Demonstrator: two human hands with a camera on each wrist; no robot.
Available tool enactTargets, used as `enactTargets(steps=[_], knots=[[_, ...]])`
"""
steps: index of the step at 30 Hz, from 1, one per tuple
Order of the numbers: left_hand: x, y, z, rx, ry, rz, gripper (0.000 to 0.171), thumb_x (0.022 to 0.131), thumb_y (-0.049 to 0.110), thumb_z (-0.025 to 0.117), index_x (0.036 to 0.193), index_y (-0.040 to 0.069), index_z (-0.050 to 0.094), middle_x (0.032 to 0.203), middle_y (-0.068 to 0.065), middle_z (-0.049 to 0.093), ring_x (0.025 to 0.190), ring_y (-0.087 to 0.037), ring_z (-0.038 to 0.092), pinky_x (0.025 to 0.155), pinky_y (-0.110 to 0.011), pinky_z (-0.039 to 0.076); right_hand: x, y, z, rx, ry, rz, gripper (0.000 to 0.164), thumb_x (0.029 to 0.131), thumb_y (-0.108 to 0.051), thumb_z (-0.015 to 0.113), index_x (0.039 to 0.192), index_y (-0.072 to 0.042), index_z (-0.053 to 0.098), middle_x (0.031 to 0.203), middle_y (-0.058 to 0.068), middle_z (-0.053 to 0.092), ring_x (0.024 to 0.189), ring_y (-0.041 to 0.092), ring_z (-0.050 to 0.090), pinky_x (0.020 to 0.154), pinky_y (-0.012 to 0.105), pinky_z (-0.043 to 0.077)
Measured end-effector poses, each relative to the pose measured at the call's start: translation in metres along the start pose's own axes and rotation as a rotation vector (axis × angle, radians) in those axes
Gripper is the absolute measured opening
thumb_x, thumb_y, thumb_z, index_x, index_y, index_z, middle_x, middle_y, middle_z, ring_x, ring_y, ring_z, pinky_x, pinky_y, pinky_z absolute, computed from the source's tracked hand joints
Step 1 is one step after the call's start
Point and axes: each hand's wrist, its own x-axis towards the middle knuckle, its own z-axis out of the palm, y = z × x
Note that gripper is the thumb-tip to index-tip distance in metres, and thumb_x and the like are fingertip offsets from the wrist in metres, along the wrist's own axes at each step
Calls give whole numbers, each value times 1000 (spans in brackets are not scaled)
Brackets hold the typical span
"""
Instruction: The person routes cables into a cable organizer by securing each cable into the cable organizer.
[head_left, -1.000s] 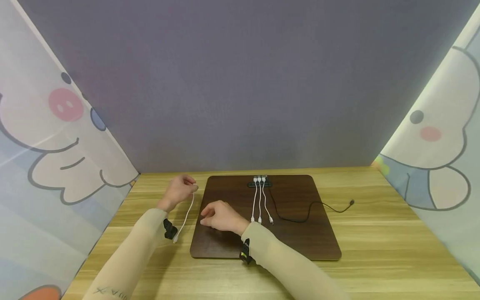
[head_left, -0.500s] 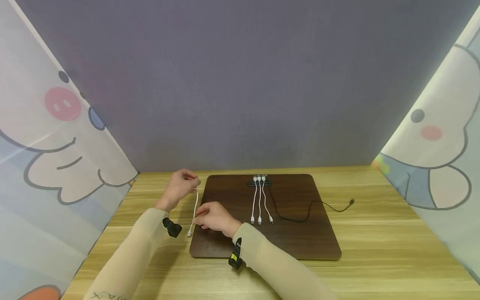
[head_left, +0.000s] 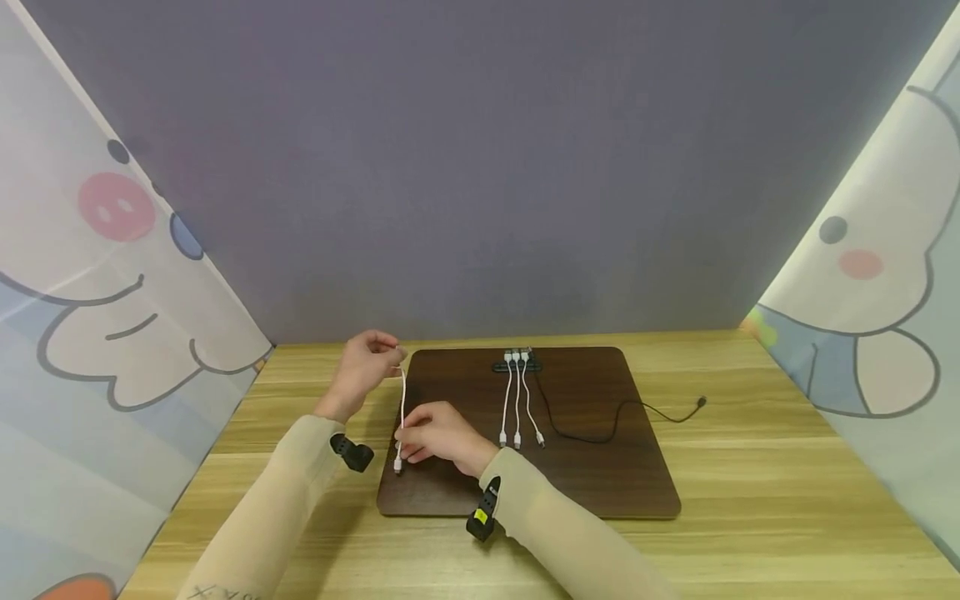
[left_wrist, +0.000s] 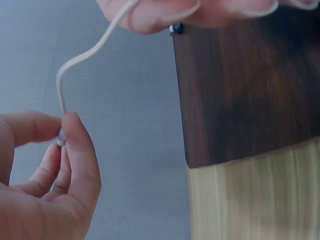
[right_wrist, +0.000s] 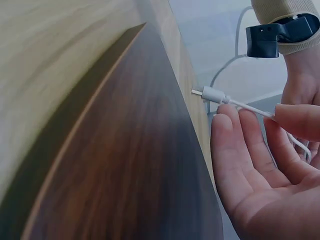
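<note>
My left hand (head_left: 360, 371) pinches one end of a white charging cable (head_left: 403, 398) between thumb and forefinger, above the left edge of a dark wooden board (head_left: 585, 483). That end's small plug (left_wrist: 61, 137) shows between the fingertips in the left wrist view. Lower down, my right hand (head_left: 444, 435) pinches the same cable near its other end. There the white connector (right_wrist: 214, 95) with its metal tip sticks out past the fingers in the right wrist view. The cable hangs in a gentle bend between both hands.
Toward the board's back lies a black USB hub (head_left: 498, 367) with three white cables (head_left: 517, 408) plugged in, laid side by side toward the front. A black cord (head_left: 585, 438) runs from it rightward onto the light wooden table (head_left: 765, 467). A grey panel (head_left: 480, 183) stands behind.
The left hand has carried the cable a little up and right, to the board's left edge. My right hand has reached left and taken hold of the cable near its lower end.
</note>
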Motion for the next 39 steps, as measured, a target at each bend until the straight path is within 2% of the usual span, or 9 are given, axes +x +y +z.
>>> enactTargets(steps=[7, 14, 20, 23, 26, 29, 34, 39], knots=[[8, 3, 15, -20, 19, 24, 25, 98, 6, 65, 119, -6, 57, 104, -15, 60, 94, -34, 65, 85, -41, 59, -9, -1, -19, -62, 12, 14, 8, 94, -7, 70, 95, 1, 69, 77, 12, 70, 67, 20, 68, 67, 39, 60], [16, 4, 29, -37, -4, 56, 22, 97, 4, 67, 115, -6, 59, 100, -14, 62, 90, -34, 68, 77, -31, 59, -16, 1, -34, -136, 31, 8, 10, 89, -2, 72, 94, 3, 65, 78, 12, 69, 65, 18, 64, 65, 38, 59], [19, 7, 39, -76, -19, 74, 20, 95, -1, 66, 112, -9, 60, 98, -16, 63, 93, -36, 67, 89, -48, 57, -20, 1, -43, -215, 63, 6, 7, 86, 3, 71, 89, 3, 65, 77, 11, 69, 60, 16, 62, 59, 31, 58], [22, 9, 44, -67, -32, 81, 19, 95, -2, 65, 112, -9, 60, 98, -16, 63, 89, -30, 68, 91, -50, 56, -22, 1, -48, -273, 96, -3, 7, 84, 5, 70, 85, 1, 64, 72, 9, 68, 57, 14, 60, 56, 28, 55], [25, 11, 50, -62, -46, 89, 19, 95, -3, 64, 112, -9, 61, 98, -16, 64, 86, -27, 68, 91, -51, 55, -24, 0, -53, -358, 137, -29, 9, 81, 6, 69, 82, 0, 63, 66, 4, 65, 54, 12, 59, 52, 26, 52], [28, 11, 57, -75, -53, 95, 20, 94, -4, 65, 112, -10, 61, 98, -15, 64, 87, -27, 68, 89, -46, 57, -25, -2, -57, -481, 174, -62, 13, 80, 6, 69, 77, -5, 63, 60, -1, 61, 50, 8, 56, 48, 23, 48], [37, 9, 70, -98, -64, 104, 21, 93, -5, 65, 112, -11, 61, 98, -16, 64, 86, -27, 68, 84, -39, 59, -28, -4, -63, -709, 239, -85, 14, 80, 0, 73, 74, -9, 64, 65, -3, 61, 55, 10, 54, 53, 26, 44], [44, 7, 80, -97, -67, 108, 17, 92, -5, 66, 109, -8, 63, 96, -15, 65, 81, -21, 68, 83, -39, 59, -31, -4, -68, -795, 273, -76, 15, 82, -1, 74, 74, -9, 64, 69, -1, 61, 57, 12, 53, 55, 28, 44]])
